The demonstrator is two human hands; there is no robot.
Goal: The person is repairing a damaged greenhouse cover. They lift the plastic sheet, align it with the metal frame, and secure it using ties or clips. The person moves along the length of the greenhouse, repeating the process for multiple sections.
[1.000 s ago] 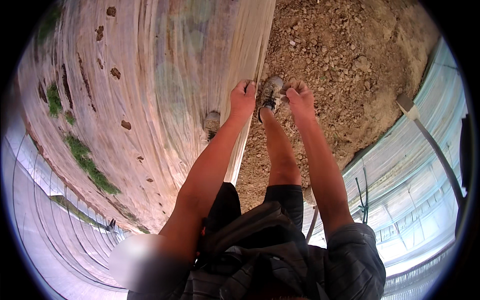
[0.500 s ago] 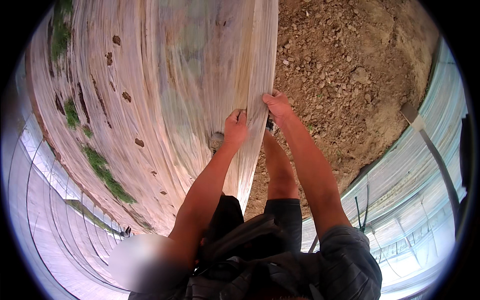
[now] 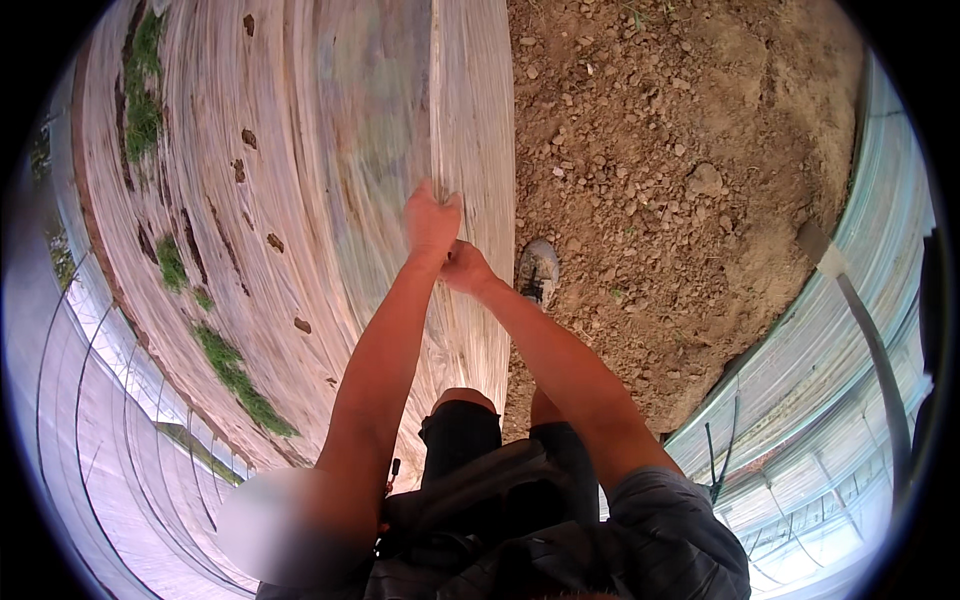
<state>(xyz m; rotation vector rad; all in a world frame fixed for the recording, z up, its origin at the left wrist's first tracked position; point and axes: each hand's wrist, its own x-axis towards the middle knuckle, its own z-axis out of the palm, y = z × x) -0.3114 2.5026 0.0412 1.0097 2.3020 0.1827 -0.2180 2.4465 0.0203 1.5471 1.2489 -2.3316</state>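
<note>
A long sheet of clear plastic film (image 3: 370, 140) lies over the soil and runs away from me. A raised crease (image 3: 437, 100) stands in it, to the left of its straight right-hand edge. My left hand (image 3: 432, 218) is closed on the film at this crease, knuckles up. Just nearer to me and slightly right, my right hand (image 3: 466, 267) is also closed on the film, almost touching the left. The fingertips of both hands are mostly hidden. My shoe (image 3: 540, 268) stands on bare soil beside the film's edge.
Cloddy brown soil (image 3: 660, 190) stretches along the right. At the far right a long-handled tool with a flat blade (image 3: 815, 240) leans near a plastic wall (image 3: 880, 230). Grass tufts (image 3: 235, 375) and small holes (image 3: 275, 242) break the film on the left.
Both hands have moved left, and the right hand has come in from the film's edge to beside the left. A raised crease now shows where the hands are. My shoe has come into fuller view.
</note>
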